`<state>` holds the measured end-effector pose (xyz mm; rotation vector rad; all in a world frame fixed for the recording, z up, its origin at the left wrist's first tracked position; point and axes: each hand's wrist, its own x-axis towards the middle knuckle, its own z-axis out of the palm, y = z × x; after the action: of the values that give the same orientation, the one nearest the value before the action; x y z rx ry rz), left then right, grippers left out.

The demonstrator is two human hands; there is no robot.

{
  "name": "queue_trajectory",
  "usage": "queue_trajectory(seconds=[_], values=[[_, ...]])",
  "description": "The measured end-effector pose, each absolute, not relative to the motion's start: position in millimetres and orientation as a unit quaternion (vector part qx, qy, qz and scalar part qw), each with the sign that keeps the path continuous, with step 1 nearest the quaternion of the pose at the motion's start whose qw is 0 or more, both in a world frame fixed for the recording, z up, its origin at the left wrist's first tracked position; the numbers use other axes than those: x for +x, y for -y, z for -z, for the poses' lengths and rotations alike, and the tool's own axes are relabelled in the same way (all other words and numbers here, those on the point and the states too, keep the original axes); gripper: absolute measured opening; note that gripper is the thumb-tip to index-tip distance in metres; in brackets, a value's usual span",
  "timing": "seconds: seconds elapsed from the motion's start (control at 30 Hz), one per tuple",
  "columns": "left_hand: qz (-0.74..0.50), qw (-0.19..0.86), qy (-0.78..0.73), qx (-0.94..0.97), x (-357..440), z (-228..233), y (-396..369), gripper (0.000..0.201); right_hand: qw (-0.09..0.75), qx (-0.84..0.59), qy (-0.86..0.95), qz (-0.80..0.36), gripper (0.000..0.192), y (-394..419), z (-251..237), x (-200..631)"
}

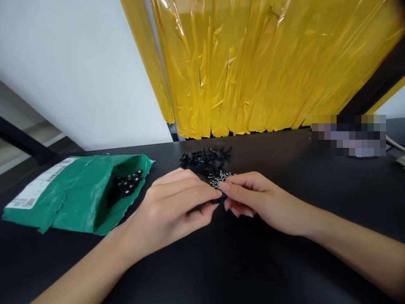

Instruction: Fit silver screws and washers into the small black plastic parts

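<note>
Between thumb and fingers, my left hand (180, 202) pinches a small black plastic part (219, 199) above the dark table. My right hand (253, 192) meets it from the other side, thumb and fingers closed at the part's upper edge; whatever they hold is too small or hidden to make out. Just behind my fingertips lies a small heap of silver screws (218, 178), partly covered by my hands. Beyond the screws spreads a pile of small black pieces (205, 159).
On the left lies an open green plastic mailing bag (79, 185) with a white label; black parts with shiny round spots (129, 183) show in its mouth. Yellow plastic sheeting (247, 71) hangs behind the black table (202, 266). A blurred-out object (351, 137) and a pale cable (395, 144) are at right.
</note>
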<state>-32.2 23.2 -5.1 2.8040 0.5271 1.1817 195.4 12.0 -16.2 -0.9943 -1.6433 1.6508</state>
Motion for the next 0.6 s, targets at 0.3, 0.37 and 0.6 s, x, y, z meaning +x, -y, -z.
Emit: queue_trajectory(seconds=[0.3, 0.37, 0.6], values=[[-0.341, -0.042, -0.122, 0.931, -42.5, -1.0, -20.2, 0.036, 0.259, -0.351, 0.486, -0.758, 0.043, -8.0, 14.7, 193.7], [-0.341, -0.058, -0.119, 0.931, -42.9, -2.7, -20.0, 0.034, 0.263, -0.344, 0.471, -0.769, 0.039, -7.4, 15.2, 193.7], [-0.319, -0.062, -0.137, 0.936, -41.9, -1.0, -22.9, 0.034, 0.286, -0.355, 0.499, -0.737, 0.034, -9.7, 18.8, 193.9]])
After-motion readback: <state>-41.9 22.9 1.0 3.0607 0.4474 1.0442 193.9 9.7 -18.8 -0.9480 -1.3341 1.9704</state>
